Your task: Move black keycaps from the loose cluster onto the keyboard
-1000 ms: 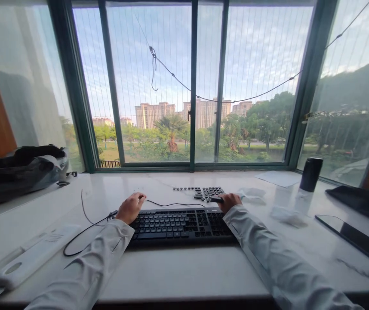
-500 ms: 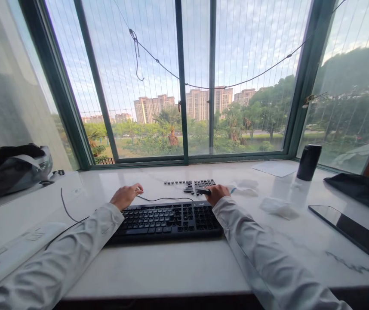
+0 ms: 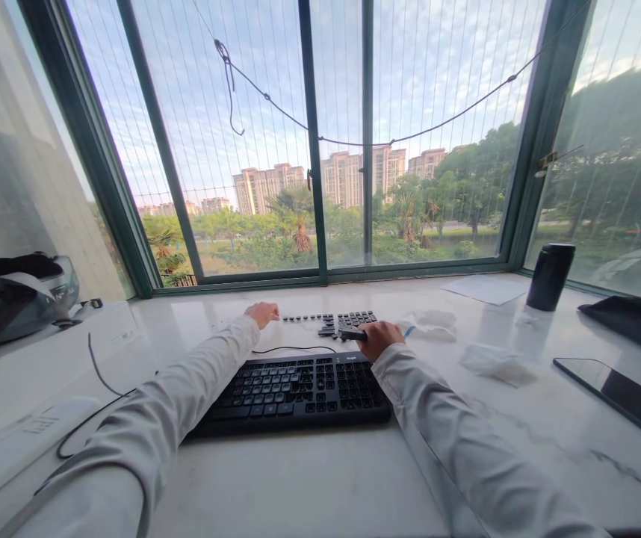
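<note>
A black keyboard (image 3: 298, 385) lies in front of me on the white marble sill (image 3: 320, 478). Behind it sit several loose black keycaps (image 3: 332, 321) in rows. My left hand (image 3: 261, 313) reaches past the keyboard's far left corner to the left end of the keycap row, fingers curled downward. My right hand (image 3: 379, 338) rests behind the keyboard's right end, closed on a small dark tool (image 3: 352, 335) that points left toward the keycaps.
A black tumbler (image 3: 550, 276) stands at the right by a sheet of paper (image 3: 485, 289). Crumpled tissues (image 3: 491, 362), a dark tablet (image 3: 617, 396), a bag (image 3: 10, 299) at far left, a white power strip (image 3: 12, 452) and the keyboard cable (image 3: 96, 381) lie around.
My left hand has moved forward from beside the keyboard's top left corner to the loose keycaps. The right hand has stayed put with the tool. The view has tilted slightly.
</note>
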A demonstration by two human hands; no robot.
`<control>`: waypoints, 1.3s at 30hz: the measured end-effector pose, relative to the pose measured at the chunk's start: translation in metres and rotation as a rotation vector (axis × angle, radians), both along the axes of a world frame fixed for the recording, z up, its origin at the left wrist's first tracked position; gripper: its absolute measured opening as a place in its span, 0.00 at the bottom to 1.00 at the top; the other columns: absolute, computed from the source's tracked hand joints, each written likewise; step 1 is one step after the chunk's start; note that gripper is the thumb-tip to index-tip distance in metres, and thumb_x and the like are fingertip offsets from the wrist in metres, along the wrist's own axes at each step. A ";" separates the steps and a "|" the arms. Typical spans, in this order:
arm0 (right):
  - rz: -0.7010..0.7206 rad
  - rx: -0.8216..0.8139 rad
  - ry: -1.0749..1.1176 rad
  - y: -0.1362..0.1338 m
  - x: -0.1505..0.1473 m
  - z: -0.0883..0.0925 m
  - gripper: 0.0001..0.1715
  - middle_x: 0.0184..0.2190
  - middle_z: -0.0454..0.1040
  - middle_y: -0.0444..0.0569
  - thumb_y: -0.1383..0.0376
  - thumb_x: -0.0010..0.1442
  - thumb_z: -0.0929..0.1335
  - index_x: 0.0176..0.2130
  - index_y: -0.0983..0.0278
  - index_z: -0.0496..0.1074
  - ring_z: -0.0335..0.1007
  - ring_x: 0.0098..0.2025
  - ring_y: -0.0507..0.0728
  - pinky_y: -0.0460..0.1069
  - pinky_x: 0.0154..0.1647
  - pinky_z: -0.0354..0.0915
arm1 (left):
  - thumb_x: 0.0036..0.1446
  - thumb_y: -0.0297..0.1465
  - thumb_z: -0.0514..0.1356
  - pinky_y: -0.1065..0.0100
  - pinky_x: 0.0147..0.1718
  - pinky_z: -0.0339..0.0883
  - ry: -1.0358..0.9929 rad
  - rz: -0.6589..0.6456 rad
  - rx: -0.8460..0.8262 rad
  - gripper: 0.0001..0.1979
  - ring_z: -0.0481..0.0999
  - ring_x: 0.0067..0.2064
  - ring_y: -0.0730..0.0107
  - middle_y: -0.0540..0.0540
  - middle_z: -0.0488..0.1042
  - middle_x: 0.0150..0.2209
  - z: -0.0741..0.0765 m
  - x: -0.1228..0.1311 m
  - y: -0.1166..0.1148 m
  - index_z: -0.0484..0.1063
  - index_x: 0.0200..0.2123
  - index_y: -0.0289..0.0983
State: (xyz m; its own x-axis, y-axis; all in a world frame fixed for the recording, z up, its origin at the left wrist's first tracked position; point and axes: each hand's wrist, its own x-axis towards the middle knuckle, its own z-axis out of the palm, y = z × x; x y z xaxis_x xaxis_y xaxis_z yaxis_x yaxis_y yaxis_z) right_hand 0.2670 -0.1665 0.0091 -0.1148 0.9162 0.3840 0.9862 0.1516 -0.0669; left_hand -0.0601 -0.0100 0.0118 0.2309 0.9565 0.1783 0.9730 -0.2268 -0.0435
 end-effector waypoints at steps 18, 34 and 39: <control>0.037 0.020 -0.020 0.000 -0.001 0.000 0.21 0.33 0.77 0.50 0.54 0.60 0.57 0.36 0.56 0.76 0.72 0.37 0.59 0.51 0.36 0.61 | 0.52 0.41 0.58 0.67 0.42 0.63 -0.028 0.016 -0.043 0.11 0.72 0.45 0.62 0.49 0.75 0.44 -0.014 0.005 0.019 0.75 0.36 0.45; 0.005 -0.043 -0.012 -0.003 -0.003 0.005 0.18 0.37 0.77 0.50 0.56 0.58 0.60 0.39 0.54 0.76 0.71 0.40 0.59 0.51 0.39 0.61 | 0.51 0.40 0.59 0.68 0.42 0.63 -0.033 -0.021 -0.035 0.10 0.73 0.45 0.64 0.49 0.76 0.44 -0.010 0.005 0.016 0.76 0.35 0.45; 0.017 -0.023 -0.015 -0.002 -0.002 0.004 0.22 0.35 0.77 0.52 0.54 0.60 0.57 0.39 0.56 0.76 0.72 0.38 0.59 0.51 0.39 0.61 | 0.52 0.41 0.58 0.68 0.42 0.63 -0.054 0.001 -0.017 0.12 0.72 0.45 0.63 0.48 0.75 0.45 -0.003 -0.002 0.013 0.75 0.38 0.44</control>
State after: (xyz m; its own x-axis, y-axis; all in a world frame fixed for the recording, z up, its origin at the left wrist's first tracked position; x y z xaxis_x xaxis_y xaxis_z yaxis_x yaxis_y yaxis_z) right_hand 0.2652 -0.1690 0.0132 -0.1363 0.9227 0.3606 0.9843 0.1673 -0.0561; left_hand -0.0626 0.0031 0.0093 0.2204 0.9597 0.1746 0.9740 -0.2260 0.0125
